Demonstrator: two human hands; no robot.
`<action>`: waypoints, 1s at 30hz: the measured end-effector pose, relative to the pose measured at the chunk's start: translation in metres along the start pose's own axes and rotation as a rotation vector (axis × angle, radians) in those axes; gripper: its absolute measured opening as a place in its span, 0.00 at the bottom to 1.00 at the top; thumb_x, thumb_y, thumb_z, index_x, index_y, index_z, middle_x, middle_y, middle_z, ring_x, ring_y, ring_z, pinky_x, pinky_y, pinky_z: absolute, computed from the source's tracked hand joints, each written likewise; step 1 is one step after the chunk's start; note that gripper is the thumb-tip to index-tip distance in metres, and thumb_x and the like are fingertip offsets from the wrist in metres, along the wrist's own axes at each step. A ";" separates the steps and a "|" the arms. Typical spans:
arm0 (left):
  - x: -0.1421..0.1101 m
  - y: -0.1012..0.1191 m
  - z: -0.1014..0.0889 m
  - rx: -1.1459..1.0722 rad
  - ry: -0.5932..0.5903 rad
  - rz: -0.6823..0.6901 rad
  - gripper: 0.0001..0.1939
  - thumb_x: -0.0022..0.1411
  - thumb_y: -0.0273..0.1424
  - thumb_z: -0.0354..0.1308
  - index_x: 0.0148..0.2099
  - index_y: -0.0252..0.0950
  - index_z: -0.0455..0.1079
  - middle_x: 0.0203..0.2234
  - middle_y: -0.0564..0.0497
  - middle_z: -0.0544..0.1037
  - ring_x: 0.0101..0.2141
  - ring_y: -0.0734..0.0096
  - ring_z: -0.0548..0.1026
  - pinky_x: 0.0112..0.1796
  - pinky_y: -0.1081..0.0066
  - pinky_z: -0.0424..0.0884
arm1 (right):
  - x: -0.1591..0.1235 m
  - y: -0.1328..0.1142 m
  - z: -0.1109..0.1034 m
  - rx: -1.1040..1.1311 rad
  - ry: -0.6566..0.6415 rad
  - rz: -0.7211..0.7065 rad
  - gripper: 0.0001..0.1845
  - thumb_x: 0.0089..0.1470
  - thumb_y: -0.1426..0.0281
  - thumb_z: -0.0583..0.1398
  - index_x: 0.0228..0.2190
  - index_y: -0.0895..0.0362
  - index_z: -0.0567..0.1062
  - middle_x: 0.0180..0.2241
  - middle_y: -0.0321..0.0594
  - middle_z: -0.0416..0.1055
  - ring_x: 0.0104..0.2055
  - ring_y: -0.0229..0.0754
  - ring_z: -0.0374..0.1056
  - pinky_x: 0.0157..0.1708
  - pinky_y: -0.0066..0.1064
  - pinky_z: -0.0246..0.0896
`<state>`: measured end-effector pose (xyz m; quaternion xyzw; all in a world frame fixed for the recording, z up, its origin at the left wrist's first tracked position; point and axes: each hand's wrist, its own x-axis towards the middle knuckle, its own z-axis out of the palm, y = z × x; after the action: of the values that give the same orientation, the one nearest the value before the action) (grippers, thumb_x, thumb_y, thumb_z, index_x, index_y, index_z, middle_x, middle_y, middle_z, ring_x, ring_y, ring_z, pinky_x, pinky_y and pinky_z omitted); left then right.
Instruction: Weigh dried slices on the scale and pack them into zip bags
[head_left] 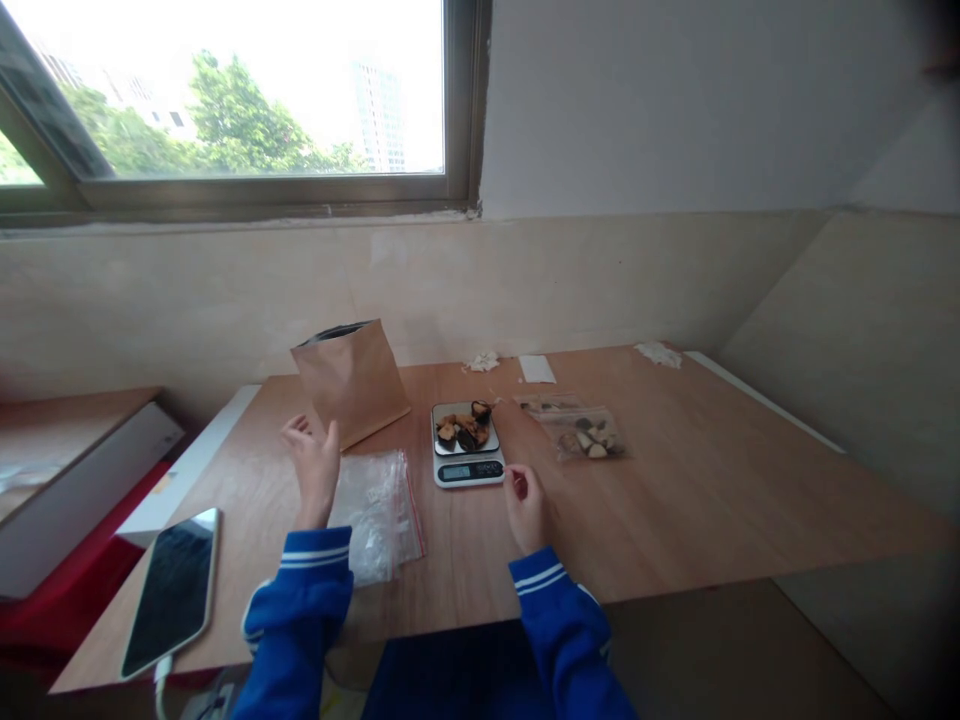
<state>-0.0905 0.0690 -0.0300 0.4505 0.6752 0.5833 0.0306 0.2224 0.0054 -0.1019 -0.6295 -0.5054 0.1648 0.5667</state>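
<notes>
A white kitchen scale (470,473) stands in the middle of the table, its small display facing me. Dark and tan dried pieces, perhaps dried mushrooms (463,428), lie on its square plate. My right hand (528,508) is at the scale's lower right corner, fingers curled in, with nothing visible in them. My left hand (313,468) is raised in front of a brown paper bag (352,385), thumb and fingers apart and holding nothing. The bag stands upright with its top open. Clear zip bags (375,515) with red seals lie flat beside my left wrist.
To the right of the scale lie clear bags of dried pieces (592,437). A white card (537,369) and crumpled white scraps (482,362) are near the wall. At the table's left edge a tablet or large phone (172,590) has a white cable (162,680) plugged in.
</notes>
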 end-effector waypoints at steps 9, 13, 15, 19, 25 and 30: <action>-0.117 -0.017 -0.026 0.457 -0.598 0.066 0.13 0.58 0.42 0.56 0.35 0.38 0.64 0.29 0.47 0.72 0.33 0.57 0.74 0.39 0.58 0.70 | -0.001 0.002 -0.001 0.009 -0.042 0.023 0.21 0.56 0.52 0.54 0.32 0.57 0.73 0.27 0.40 0.71 0.27 0.41 0.64 0.30 0.32 0.62; -0.124 -0.009 -0.026 0.533 -0.602 0.152 0.14 0.59 0.44 0.57 0.35 0.38 0.63 0.31 0.46 0.71 0.33 0.58 0.74 0.38 0.61 0.69 | -0.001 0.004 0.000 0.030 -0.052 0.046 0.22 0.55 0.50 0.54 0.32 0.57 0.73 0.27 0.40 0.71 0.27 0.42 0.64 0.30 0.33 0.62; -0.125 -0.006 -0.025 0.590 -0.614 0.184 0.13 0.60 0.42 0.56 0.35 0.37 0.64 0.31 0.45 0.71 0.32 0.59 0.73 0.37 0.62 0.68 | -0.001 0.004 0.001 0.047 -0.052 0.055 0.22 0.54 0.50 0.55 0.32 0.57 0.73 0.27 0.41 0.71 0.27 0.42 0.64 0.30 0.33 0.62; -0.131 0.001 -0.026 0.701 -0.639 0.196 0.08 0.65 0.33 0.50 0.35 0.36 0.66 0.32 0.44 0.71 0.32 0.61 0.71 0.37 0.63 0.66 | -0.001 0.003 0.002 0.074 -0.063 0.067 0.23 0.54 0.49 0.55 0.32 0.57 0.73 0.26 0.41 0.71 0.27 0.42 0.65 0.29 0.32 0.62; -0.138 0.020 -0.028 0.752 -0.725 0.123 0.11 0.64 0.39 0.53 0.39 0.35 0.68 0.38 0.42 0.70 0.38 0.56 0.70 0.38 0.63 0.64 | -0.002 0.002 0.003 0.113 -0.099 0.053 0.25 0.54 0.48 0.55 0.32 0.58 0.73 0.27 0.41 0.72 0.27 0.42 0.66 0.28 0.32 0.62; -0.141 0.032 -0.027 0.787 -0.744 0.065 0.10 0.65 0.32 0.49 0.42 0.36 0.71 0.42 0.41 0.70 0.41 0.53 0.68 0.39 0.61 0.61 | -0.001 0.003 0.003 0.131 -0.106 0.046 0.24 0.54 0.48 0.55 0.32 0.57 0.72 0.27 0.41 0.72 0.27 0.42 0.66 0.28 0.31 0.62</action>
<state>-0.0043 -0.0449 -0.0639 0.6246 0.7719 0.0881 0.0787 0.2213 0.0063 -0.1063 -0.5928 -0.5082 0.2437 0.5753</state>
